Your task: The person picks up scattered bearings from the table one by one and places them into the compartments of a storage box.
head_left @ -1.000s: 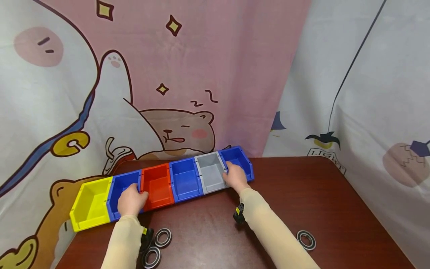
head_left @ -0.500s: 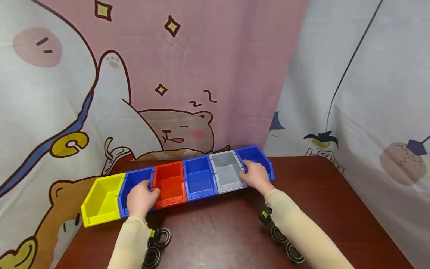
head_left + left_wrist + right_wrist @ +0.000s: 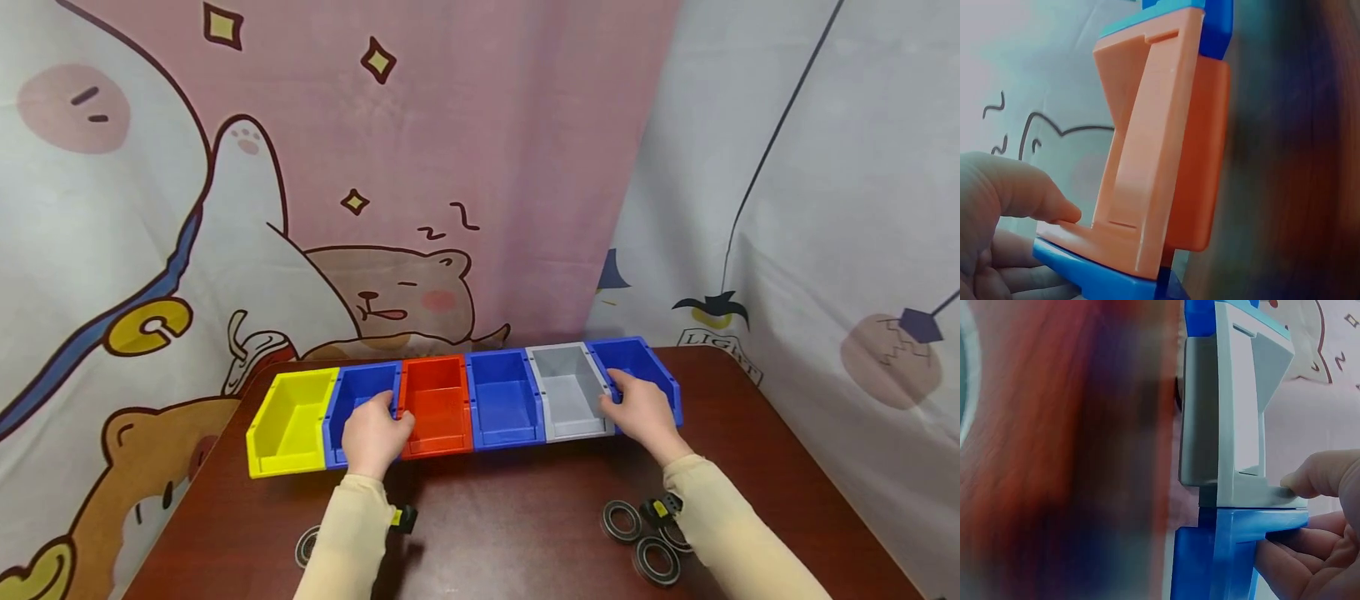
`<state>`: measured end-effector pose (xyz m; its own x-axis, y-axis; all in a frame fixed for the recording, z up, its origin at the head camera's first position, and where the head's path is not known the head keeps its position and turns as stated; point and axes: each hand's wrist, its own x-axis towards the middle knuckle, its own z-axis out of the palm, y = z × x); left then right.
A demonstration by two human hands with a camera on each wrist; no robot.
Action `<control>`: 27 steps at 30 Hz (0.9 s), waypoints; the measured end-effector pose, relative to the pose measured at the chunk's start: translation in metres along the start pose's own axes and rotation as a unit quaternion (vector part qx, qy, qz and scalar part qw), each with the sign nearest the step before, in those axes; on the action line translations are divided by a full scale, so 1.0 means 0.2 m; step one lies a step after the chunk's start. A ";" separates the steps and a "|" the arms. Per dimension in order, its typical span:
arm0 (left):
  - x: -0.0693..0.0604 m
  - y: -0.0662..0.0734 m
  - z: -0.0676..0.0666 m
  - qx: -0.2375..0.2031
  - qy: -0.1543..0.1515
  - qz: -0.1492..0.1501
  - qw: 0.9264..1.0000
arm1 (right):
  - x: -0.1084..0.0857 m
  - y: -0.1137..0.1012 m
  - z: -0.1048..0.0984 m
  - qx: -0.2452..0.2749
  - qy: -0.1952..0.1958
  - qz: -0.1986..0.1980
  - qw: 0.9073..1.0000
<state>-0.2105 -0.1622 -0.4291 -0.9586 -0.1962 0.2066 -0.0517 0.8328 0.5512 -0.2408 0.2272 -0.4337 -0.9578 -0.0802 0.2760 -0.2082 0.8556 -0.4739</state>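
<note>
In the head view, a joined row of open plastic bins spans the back of the table. From the left come a yellow bin (image 3: 291,423), a blue bin (image 3: 363,385), a red bin (image 3: 435,408), another blue bin (image 3: 507,400), a grey bin (image 3: 572,393) and an end blue bin (image 3: 637,360). My left hand (image 3: 375,435) pinches the wall between the red bin and its left blue neighbour, thumb inside the red bin (image 3: 1147,137). With my right hand (image 3: 642,415) I pinch the wall where the grey bin (image 3: 1242,412) meets the end blue bin (image 3: 1229,550). The row appears raised off the tabletop.
Several metal ring bearings lie on the brown table (image 3: 510,525): a bearing (image 3: 621,522) and another bearing (image 3: 657,561) near my right forearm, one partly covered there, and a bearing (image 3: 307,546) half behind my left sleeve. A printed curtain (image 3: 480,167) hangs behind the table.
Both hands have carried the bin row to the right, and it now lies straighter across the view. The forearms shifted too, uncovering bearings at the right and covering some at the left.
</note>
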 end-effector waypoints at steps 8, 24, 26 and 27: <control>-0.03 0.10 0.12 -0.016 0.008 0.028 0.999 | -0.09 0.12 -0.06 -0.015 -0.001 0.023 1.000; -0.05 0.11 0.26 -0.012 0.008 0.041 0.999 | -0.17 0.22 -0.04 -0.018 -0.021 0.056 0.998; -0.05 0.12 0.27 -0.013 0.009 0.043 0.999 | -0.17 0.23 -0.03 -0.017 -0.025 0.061 0.998; -0.05 0.12 0.28 -0.014 0.010 0.044 0.999 | -0.17 0.23 -0.03 -0.017 -0.025 0.062 0.998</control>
<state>-0.2170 -0.1120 -0.4630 -0.9532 -0.1329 0.2717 0.0415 0.8323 0.5527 -0.2156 0.2727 -0.4597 -0.9847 0.0034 0.1740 -0.0804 0.8777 -0.4724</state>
